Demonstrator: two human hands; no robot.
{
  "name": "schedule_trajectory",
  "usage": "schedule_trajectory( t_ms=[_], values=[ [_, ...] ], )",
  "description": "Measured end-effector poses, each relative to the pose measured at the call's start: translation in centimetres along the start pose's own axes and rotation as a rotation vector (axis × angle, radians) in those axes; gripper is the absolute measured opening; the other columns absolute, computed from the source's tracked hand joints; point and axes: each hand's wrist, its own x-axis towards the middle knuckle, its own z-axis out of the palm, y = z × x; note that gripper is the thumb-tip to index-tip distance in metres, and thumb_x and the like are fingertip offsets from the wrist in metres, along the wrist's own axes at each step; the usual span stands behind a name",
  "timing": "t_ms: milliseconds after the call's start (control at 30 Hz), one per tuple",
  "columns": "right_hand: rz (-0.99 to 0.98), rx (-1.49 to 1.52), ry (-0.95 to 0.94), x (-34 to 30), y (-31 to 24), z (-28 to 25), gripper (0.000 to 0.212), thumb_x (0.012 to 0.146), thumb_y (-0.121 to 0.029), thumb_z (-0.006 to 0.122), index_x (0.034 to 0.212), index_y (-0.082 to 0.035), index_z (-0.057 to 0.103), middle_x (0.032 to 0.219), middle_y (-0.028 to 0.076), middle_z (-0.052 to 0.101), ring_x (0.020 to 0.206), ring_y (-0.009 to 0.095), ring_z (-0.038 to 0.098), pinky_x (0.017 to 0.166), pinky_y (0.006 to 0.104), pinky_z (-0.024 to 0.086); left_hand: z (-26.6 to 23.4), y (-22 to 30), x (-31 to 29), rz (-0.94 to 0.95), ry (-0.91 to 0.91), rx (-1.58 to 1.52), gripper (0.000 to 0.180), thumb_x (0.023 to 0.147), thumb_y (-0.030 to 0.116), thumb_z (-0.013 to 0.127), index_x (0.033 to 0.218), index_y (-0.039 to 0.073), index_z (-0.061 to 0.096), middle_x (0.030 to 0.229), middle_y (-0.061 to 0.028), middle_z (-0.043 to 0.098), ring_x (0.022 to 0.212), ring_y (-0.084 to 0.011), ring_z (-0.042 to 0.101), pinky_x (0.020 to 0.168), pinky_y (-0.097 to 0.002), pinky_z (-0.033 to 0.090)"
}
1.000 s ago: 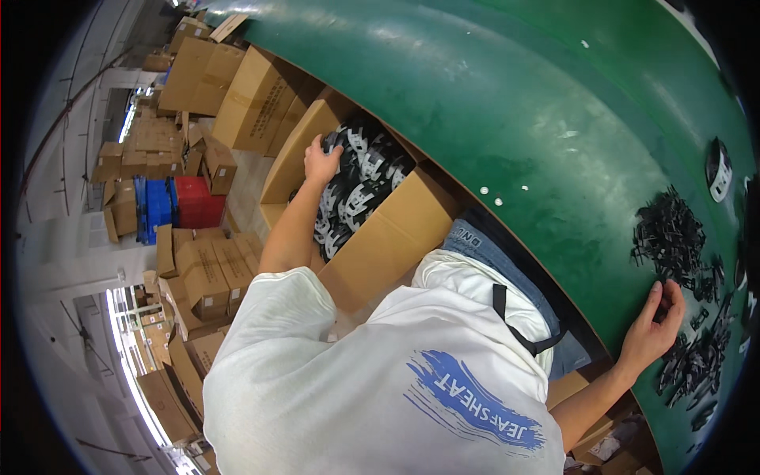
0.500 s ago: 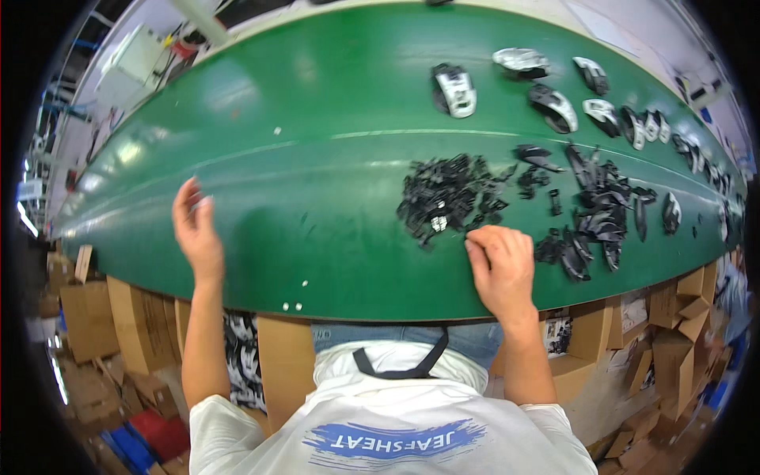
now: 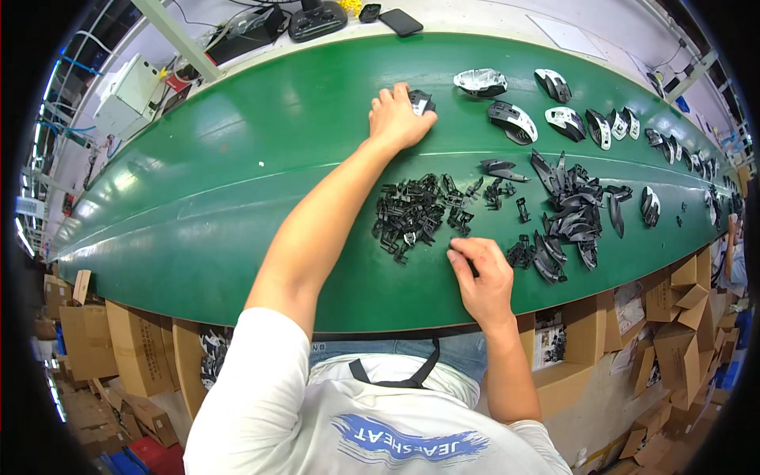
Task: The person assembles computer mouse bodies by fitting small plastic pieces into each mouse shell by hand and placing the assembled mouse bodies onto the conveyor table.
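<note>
At the far middle of the green table, my left hand [image 3: 396,119] closes over a black-and-white computer mouse shell [image 3: 420,100], its fingers and thumb on either side and hiding part of it. My right hand [image 3: 484,281] is low over the near part of the table, thumb and fingers pinched together. A tiny dark bit shows at its fingertips, a small black plastic part whose shape is hard to make out. To its left lies a heap of small black plastic clips [image 3: 408,214]. Beyond it to the right is a pile of curved black side panels [image 3: 574,210].
Several black-and-white mouse shells [image 3: 513,121] stand in rows at the far right of the green table [image 3: 182,237]. A dark phone [image 3: 400,22] lies on the ledge behind. Open cardboard boxes [image 3: 142,348] line the near edge below. Another person's arm [image 3: 730,241] shows at far right.
My left hand has swung from the left side across to the mouse shell at the far middle and closed on it. My right hand stays near the clips, still pinched.
</note>
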Motion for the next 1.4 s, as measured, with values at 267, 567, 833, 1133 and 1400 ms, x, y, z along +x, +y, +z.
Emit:
schedule_trajectory(
  t_ms=[267,567,833,1133,1400],
  values=[
    [0.219,0.307,0.062,-0.8,2.0,-1.8,0.015,0.089,0.006,0.079,0.102,-0.002,0.078,0.107,0.013,0.073,0.100,0.025,0.071,0.092,0.0332,0.055,-8.8,-5.3,-11.9,-0.183,-0.448,-1.514,0.051,0.105,0.034,0.054,0.145,0.004,0.061,0.134,-0.0122,0.071,0.118,-0.0257,0.069,0.107,-0.0405,0.053],
    [0.220,0.129,0.067,2.4,-0.1,-1.3,0.013,0.093,0.000,0.076,0.106,0.000,0.077,0.103,0.010,0.077,0.093,0.021,0.073,0.086,0.0321,0.056,-9.6,-6.2,-24.6,-0.379,-0.469,-2.023,0.063,0.107,0.035,0.041,0.161,0.003,0.046,0.160,-0.0228,0.051,0.147,-0.0367,0.053,0.117,-0.0505,0.048],
    [0.234,-0.148,-0.149,1.6,-1.2,-2.0,0.027,0.091,-0.010,0.081,0.117,-0.005,0.076,0.097,0.008,0.075,0.079,0.023,0.069,0.077,0.0358,0.057,-8.6,-7.4,-28.0,-0.413,-0.405,-2.064,0.069,0.102,0.029,0.043,0.164,-0.001,0.038,0.165,-0.0204,0.045,0.152,-0.0371,0.045,0.124,-0.0522,0.040],
    [0.087,-0.207,-0.128,1.1,0.2,-0.8,0.013,0.093,-0.004,0.076,0.105,-0.001,0.074,0.101,0.013,0.076,0.090,0.033,0.073,0.079,0.0393,0.058,-8.6,-5.5,-29.2,-0.407,-0.442,-2.117,0.072,0.100,0.032,0.045,0.163,-0.003,0.038,0.165,-0.0246,0.044,0.152,-0.0412,0.044,0.122,-0.0543,0.043],
    [0.355,0.060,-0.121,0.9,0.6,-2.0,0.021,0.096,-0.004,0.077,0.116,0.001,0.074,0.096,0.004,0.075,0.085,0.009,0.068,0.081,0.0265,0.054,-8.0,-4.8,-29.6,-0.486,-0.514,-2.208,0.070,0.104,0.037,0.035,0.164,0.001,0.038,0.157,-0.0342,0.049,0.129,-0.0414,0.063,0.097,-0.0540,0.056]
  ],
)
